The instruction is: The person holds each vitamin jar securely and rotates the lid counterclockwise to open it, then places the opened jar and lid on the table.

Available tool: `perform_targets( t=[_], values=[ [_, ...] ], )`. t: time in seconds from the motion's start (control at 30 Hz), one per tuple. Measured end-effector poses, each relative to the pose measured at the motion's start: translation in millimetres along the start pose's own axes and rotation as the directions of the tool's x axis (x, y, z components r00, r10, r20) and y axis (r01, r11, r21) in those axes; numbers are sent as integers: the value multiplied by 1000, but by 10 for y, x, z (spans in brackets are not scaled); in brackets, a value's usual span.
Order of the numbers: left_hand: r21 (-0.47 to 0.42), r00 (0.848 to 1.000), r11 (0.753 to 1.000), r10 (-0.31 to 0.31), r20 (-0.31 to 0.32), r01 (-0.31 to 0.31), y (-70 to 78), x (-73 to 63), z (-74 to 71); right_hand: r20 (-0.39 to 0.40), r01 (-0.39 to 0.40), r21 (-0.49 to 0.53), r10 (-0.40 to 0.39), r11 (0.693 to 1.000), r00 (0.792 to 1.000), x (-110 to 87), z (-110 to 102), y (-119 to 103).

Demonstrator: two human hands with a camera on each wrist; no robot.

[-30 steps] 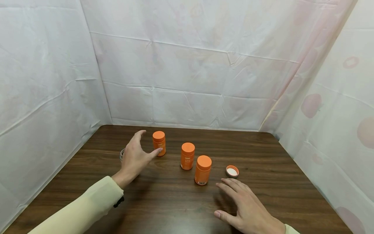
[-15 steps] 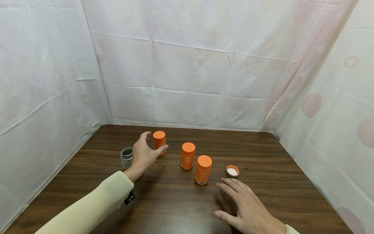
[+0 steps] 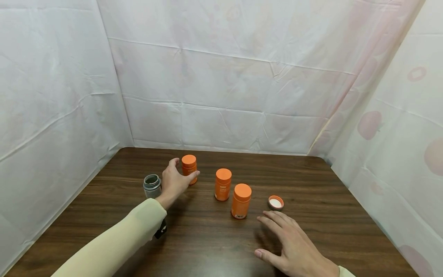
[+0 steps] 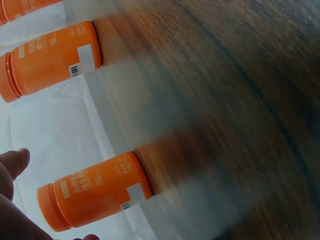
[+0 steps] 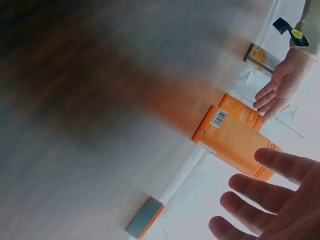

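At the back left, an orange bottle (image 3: 189,161) with its cap on stands upright. My left hand (image 3: 174,181) reaches around it with thumb and fingers spread apart, the thumb overlapping its front in the head view. In the left wrist view that orange bottle (image 4: 95,192) lies between the thumb and the other fingertips, with a gap showing on the thumb side. My right hand (image 3: 290,242) hovers low at the front right, fingers loosely extended and holding nothing. Just beyond its fingertips is an upturned cap (image 3: 275,202), orange-rimmed with a white inside.
Two more capped orange bottles stand mid-table, one farther back (image 3: 223,184) and one nearer (image 3: 241,202). An uncapped grey bottle (image 3: 152,184) stands left of my left wrist, partly behind the sleeve. Pale curtains (image 3: 221,77) enclose the brown wooden table (image 3: 214,242).
My left hand has moved right, closer around the back-left orange bottle, uncovering the grey bottle behind it. The right hand stays where it was.
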State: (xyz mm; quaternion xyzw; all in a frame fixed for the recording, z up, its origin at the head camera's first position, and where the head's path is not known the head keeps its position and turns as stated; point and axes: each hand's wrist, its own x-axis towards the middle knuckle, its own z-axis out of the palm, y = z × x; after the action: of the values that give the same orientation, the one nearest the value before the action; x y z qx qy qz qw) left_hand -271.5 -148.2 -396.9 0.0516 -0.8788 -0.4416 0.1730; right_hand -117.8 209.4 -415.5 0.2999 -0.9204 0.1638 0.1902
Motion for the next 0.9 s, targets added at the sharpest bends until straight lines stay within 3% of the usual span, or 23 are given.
perform_targets(
  t=[0.17, 0.43, 0.63, 0.9],
  values=[
    [8, 999, 999, -49, -8, 49, -44, 46, 79, 8, -8, 6, 8, 1000, 1000, -1, 4, -2],
    [-78, 996, 993, -93, 2, 93, -71, 133, 177, 1, -3, 0, 3, 1000, 1000, -2, 10, 6],
    [-117, 995, 989, -96, -3, 95, -101, 175, 219, -5, 2, -6, -2, 1000, 1000, 0, 11, 5],
    [-94, 994, 989, -110, 22, 112, -171, 233, 249, 9, -13, -3, 13, 1000, 1000, -4, 12, 14]
  ],
)
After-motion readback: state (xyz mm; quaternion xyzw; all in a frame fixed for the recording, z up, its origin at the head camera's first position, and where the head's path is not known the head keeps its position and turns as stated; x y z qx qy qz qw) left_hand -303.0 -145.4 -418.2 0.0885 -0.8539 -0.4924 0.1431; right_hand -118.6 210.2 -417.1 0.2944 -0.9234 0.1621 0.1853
